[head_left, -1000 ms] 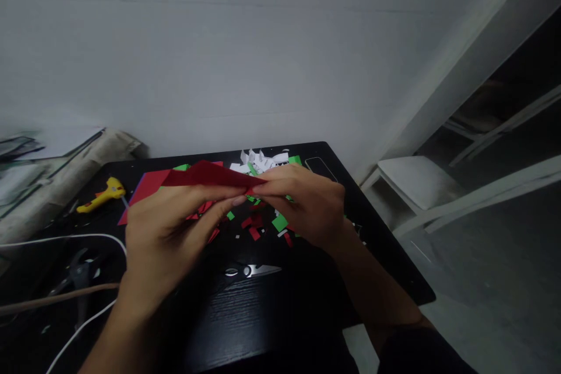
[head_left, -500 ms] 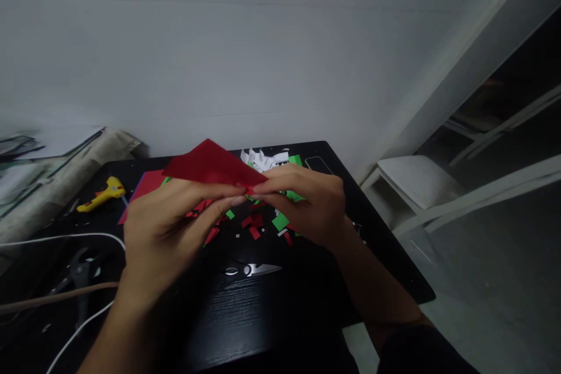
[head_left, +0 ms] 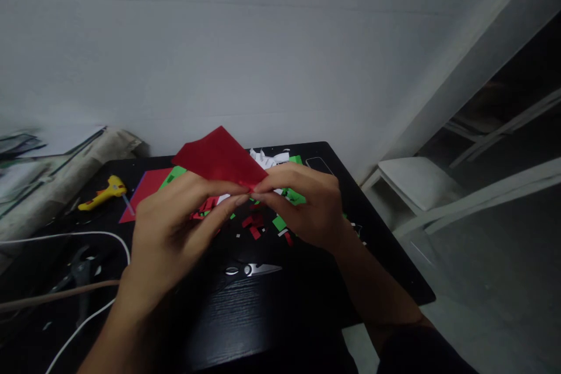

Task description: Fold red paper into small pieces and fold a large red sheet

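Angular red paper sheet [head_left: 222, 156] held above the black wood-grained table [head_left: 245, 312]
Its lower edge is pinched thumb-to-finger by the left hand [head_left: 170, 222] and right hand [head_left: 310, 201], seemingly so it is steadied.

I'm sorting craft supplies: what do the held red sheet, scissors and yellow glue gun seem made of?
Red sheet: probably matte paper; thin, with crisp edges. Scissors: blades apparently polished metal, from their silvery sheen. Glue gun: likely smooth plastic, given its solid yellow body.
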`<state>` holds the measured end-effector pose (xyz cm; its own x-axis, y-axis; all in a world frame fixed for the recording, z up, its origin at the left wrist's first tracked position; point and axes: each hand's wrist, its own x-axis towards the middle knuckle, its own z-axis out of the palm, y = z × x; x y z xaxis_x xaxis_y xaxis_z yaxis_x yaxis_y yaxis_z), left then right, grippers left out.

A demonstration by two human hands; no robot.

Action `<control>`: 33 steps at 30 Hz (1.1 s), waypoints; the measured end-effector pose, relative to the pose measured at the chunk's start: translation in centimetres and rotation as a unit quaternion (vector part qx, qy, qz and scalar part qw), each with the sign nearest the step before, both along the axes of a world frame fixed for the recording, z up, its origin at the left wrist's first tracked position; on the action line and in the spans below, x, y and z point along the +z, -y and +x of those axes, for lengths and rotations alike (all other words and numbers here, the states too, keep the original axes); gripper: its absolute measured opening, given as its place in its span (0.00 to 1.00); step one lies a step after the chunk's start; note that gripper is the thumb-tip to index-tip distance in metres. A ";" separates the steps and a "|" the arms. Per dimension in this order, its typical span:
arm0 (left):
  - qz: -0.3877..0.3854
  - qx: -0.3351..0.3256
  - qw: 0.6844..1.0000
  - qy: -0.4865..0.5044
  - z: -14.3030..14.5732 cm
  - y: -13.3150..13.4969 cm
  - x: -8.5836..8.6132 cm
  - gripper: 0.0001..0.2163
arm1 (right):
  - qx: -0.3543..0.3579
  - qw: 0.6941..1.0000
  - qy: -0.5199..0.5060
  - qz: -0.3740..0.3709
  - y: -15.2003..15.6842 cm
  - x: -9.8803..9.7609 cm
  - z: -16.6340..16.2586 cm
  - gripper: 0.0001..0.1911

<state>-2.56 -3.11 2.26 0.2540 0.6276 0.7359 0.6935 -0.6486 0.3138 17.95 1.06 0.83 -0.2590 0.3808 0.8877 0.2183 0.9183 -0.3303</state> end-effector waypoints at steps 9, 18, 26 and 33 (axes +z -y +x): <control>-0.009 0.002 1.000 -0.001 0.5 -0.3 0.0 0.03 | -0.043 0.999 0.029 -0.002 0.3 -0.1 -0.3 0.02; -0.001 0.010 1.000 -0.002 0.6 -0.2 -0.2 0.03 | -0.035 0.999 0.020 0.016 0.2 -0.5 -0.5 0.05; 0.007 0.007 1.000 -0.017 0.8 -0.4 -0.2 0.04 | -0.075 0.995 0.053 0.024 0.1 -0.7 -0.5 0.04; -0.004 -0.002 1.000 -0.008 0.9 -0.5 -0.3 0.04 | -0.088 0.994 0.062 0.012 0.0 -1.1 -0.8 0.06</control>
